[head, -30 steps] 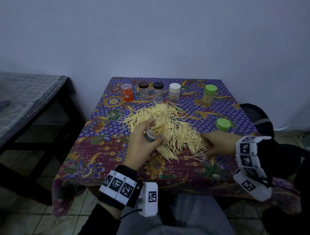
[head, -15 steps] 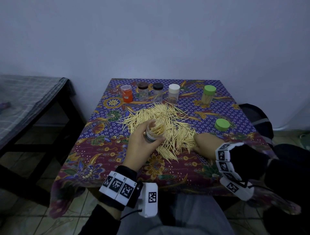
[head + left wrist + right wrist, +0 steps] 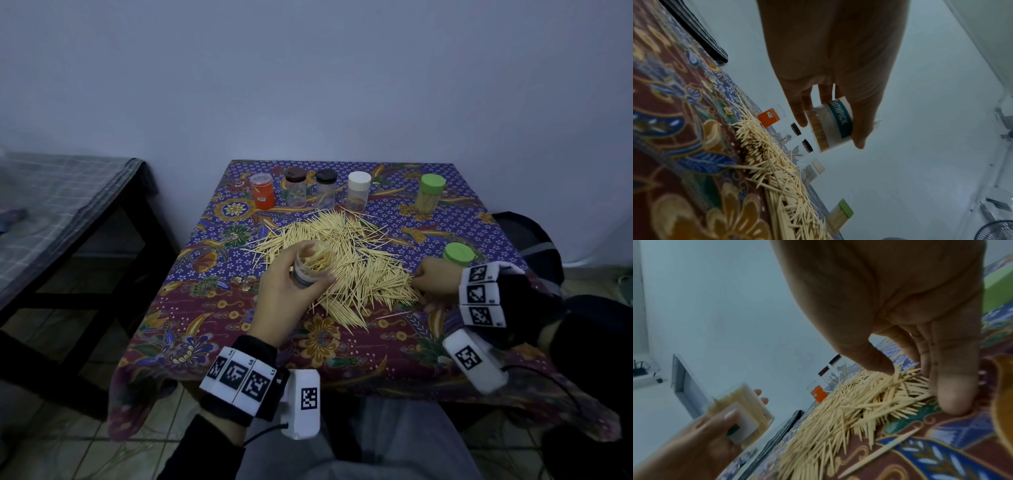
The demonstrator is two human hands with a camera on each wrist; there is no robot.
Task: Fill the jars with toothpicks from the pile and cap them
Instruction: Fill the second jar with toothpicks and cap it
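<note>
The right hand (image 3: 433, 286) has its grip down in the right end of the pile (image 3: 346, 260), thumb and fingers (image 3: 955, 386) curled into the toothpicks and closing on a small bunch near the tabletop's (image 3: 212, 346) right edge; how many sticks it has is hard to tell. The sticks under that grip lie roughly level, their long axes running across toward the left. The left hand (image 3: 286, 301) grasps the jar (image 3: 310, 263), thumb and fingers wrapped round its labelled wall, lifting it clear over the left part of the pile with its open mouth tipped up and toward the far edge; it already looks well filled. So the jar sits to the left of the picking grip and above it, with the pile between them, and the right hand is the nearer one to the loose sticks. The bunch would likely need turning end-on to enter the mouth. A loose green cap (image 3: 459, 254) lies just beyond the right hand. Five capped jars stand along the far edge.
</note>
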